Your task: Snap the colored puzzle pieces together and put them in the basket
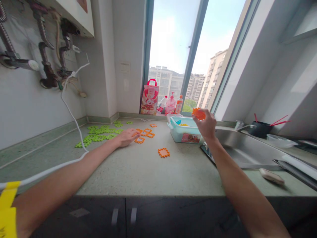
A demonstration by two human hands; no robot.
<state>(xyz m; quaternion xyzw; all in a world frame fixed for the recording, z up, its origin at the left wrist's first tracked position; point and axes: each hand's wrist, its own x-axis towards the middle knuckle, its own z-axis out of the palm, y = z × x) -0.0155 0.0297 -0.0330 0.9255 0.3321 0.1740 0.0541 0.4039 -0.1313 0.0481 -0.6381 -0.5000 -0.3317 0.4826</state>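
My right hand (207, 125) is raised at the right end of the light-blue plastic bin (176, 134), pinching an orange toothed puzzle tile (198, 114). Some yellow and blue pieces (183, 125) show inside the bin. On the counter, my left hand (127, 137) lies flat with fingers stretched over the edge of a cluster of orange tiles (149, 133). A single orange tile (163, 152) rests apart, nearer the front. Left of my left hand, many green tiles (99, 130) are spread out, partly behind a white cable (78, 127).
A steel sink (247, 148) is at the right, with a soap-like bar (271, 176) in front. Behind it stands a black container (262, 129) with red sticks. A pink bag (150, 99) and several bottles (170, 105) line the window sill.
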